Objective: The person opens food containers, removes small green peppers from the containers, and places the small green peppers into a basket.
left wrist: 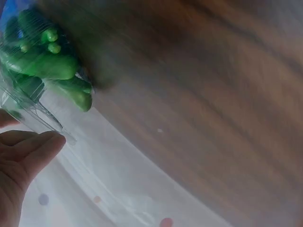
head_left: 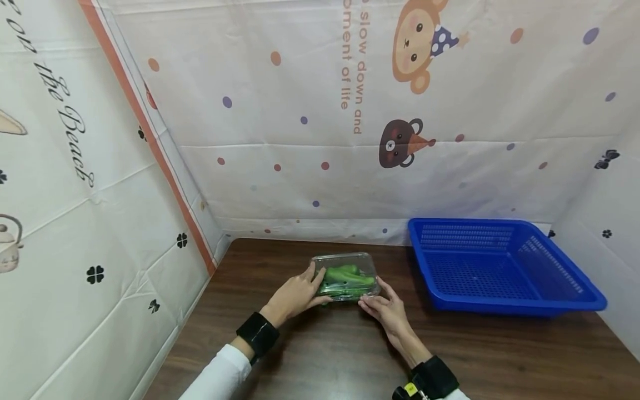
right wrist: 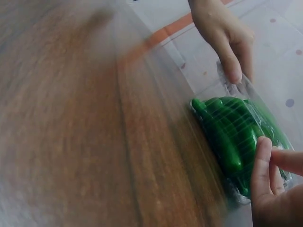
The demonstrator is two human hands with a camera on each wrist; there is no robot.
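Note:
Green peppers (head_left: 347,278) lie inside a clear plastic box (head_left: 369,259) near the far side of the table, with both hands on it. On the box's left side, the left hand (head_left: 295,294) has its fingers spread along the edge. The left wrist view shows this thumb and a finger (left wrist: 40,146) pinching the thin clear rim. My right hand (head_left: 390,314) holds the box's near right corner. In the right wrist view its fingers (right wrist: 262,165) grip the edge beside the peppers (right wrist: 227,132). Whether the lid is fastened, I cannot tell.
A blue plastic basket (head_left: 430,278) with perforated walls stands to the right of the box on the brown wooden table (head_left: 310,355). Printed white cloth (head_left: 280,189) hangs behind the table and along both sides.

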